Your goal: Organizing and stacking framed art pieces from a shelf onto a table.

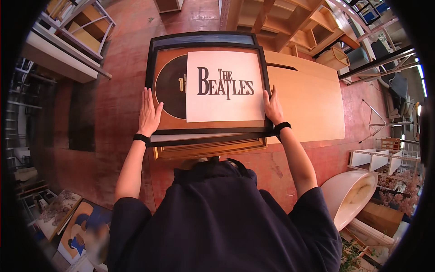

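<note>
A black picture frame [208,132] lies face up in front of me, atop other frames. Behind its front sit a dark vinyl record [172,88] on a brown backing and a white square sleeve [222,111] with large black lettering. My left hand [149,113] presses along the frame's left side, fingers straight, thumb over the front edge. Against the opposite side is my right hand [273,107], its thumb on the front edge too. The frame is held between both hands. Another black frame [204,34] with a blue picture sticks out beyond the far edge; a gold-brown frame [213,148] shows underneath, nearest me.
A wide light-wood panel [312,99] extends right of the frames, with wooden shelving [290,22] beyond it. At lower right stands a large white bowl-shaped object [349,195]. Framed pictures [77,231] lean at lower left. A long white board [59,56] lies at upper left.
</note>
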`<action>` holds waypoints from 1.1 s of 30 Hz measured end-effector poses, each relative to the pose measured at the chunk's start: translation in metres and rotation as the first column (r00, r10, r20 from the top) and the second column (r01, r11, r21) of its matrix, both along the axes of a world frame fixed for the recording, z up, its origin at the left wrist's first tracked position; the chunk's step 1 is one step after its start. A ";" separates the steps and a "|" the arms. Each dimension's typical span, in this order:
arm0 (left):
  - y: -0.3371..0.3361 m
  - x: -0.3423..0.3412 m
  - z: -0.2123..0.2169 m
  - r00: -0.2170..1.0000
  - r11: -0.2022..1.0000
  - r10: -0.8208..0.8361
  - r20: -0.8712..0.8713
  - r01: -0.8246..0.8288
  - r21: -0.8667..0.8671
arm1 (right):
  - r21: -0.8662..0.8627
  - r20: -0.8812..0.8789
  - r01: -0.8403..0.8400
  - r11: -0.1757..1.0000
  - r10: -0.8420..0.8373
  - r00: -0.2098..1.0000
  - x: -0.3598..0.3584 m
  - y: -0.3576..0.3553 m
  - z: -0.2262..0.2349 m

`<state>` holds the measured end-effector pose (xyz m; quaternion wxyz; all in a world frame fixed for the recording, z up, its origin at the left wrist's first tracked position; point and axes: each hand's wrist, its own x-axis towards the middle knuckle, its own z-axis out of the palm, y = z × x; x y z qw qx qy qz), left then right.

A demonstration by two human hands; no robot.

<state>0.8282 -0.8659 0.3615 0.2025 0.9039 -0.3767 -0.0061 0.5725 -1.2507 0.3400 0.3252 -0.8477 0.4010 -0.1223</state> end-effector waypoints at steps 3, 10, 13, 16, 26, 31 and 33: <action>0.000 -0.002 0.002 0.998 1.000 0.013 -0.060 -0.014 -0.016 | 0.026 -0.023 0.016 1.000 -0.015 1.000 -0.002 0.004 0.005; 0.004 0.004 0.005 0.981 0.996 -0.045 -0.188 0.030 -0.081 | -0.076 -0.062 0.004 0.997 -0.009 0.998 0.002 0.006 0.015; 0.005 0.001 0.015 0.981 0.995 -0.098 -0.168 0.093 -0.040 | -0.113 -0.090 -0.010 0.994 0.000 0.996 0.000 0.009 0.018; 0.006 0.002 0.014 0.982 0.993 -0.118 -0.145 0.113 -0.042 | -0.118 -0.100 0.013 0.993 -0.025 0.995 0.001 0.011 0.023; 0.004 0.004 0.021 0.980 0.987 -0.124 -0.154 0.106 -0.121 | -0.130 -0.011 -0.015 0.991 0.014 1.000 0.001 0.007 0.015; 0.006 0.004 0.014 0.976 0.985 -0.127 -0.177 0.104 -0.136 | -0.112 -0.047 -0.004 0.994 -0.001 0.999 0.003 0.008 0.018; 0.007 0.005 0.014 0.978 0.989 -0.117 -0.170 0.099 -0.113 | -0.118 -0.062 -0.002 0.993 -0.006 0.998 0.003 0.009 0.019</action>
